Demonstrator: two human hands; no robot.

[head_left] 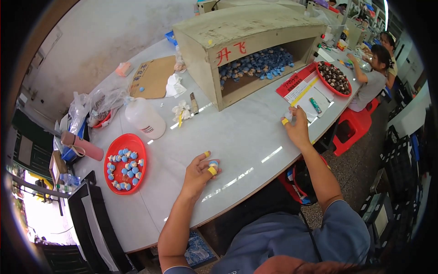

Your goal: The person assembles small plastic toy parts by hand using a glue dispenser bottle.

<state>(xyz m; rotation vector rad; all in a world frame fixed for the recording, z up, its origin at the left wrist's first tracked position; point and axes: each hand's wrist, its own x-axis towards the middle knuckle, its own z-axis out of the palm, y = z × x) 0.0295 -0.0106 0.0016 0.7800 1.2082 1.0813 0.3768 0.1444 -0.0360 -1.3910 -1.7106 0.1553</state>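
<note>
My left hand (199, 173) is over the middle of the table, its fingers closed on a small blue and beige figurine piece (213, 163). Yellow tape wraps some of its fingertips. Farther right, my right hand (298, 129) has thumb and fingers drawn together beside some white sheets (311, 101); yellow tape is on the thumb. Whatever lies between those fingers is too small to tell. To the left of my left hand, a red tray (143, 170) carries several similar blue and beige pieces (130, 173).
A beige open-fronted box (200, 59) at the back holds a heap of blue pieces (255, 64). A white bottle (145, 119), pink flask (83, 147) and cardboard sheet (153, 77) stand or lie left. A red bowl of dark pieces (335, 80), a green tube (315, 105) and a seated person (365, 84) are right.
</note>
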